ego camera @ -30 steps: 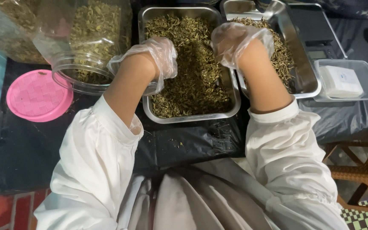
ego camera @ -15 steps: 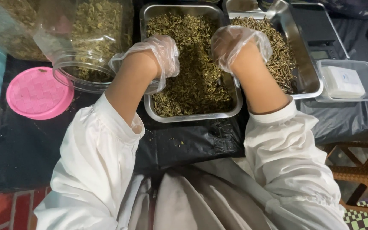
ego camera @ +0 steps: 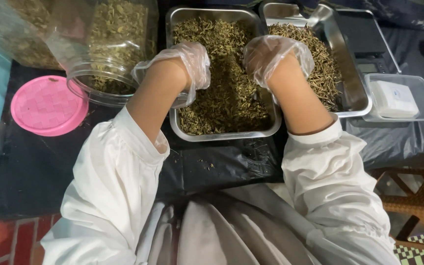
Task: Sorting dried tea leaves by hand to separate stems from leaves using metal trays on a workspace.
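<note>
Hands gloved, over tray (ego camera: 182, 128) of dried leaves (ego camera: 224, 93) on worktop. Left hand (ego camera: 180, 66) curled at tray's left rim; right hand (ego camera: 271, 54) cupped on leaves; hold unclear in either. Step judged: sorting leaves. Open jar (ego camera: 101, 54), pink lid (ego camera: 49, 105) to left.

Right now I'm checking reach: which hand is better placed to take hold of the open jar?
Left, probably. The left hand hovers at the left rim of the tray, right beside the jar. The right hand is farther off, across the tray.
</note>
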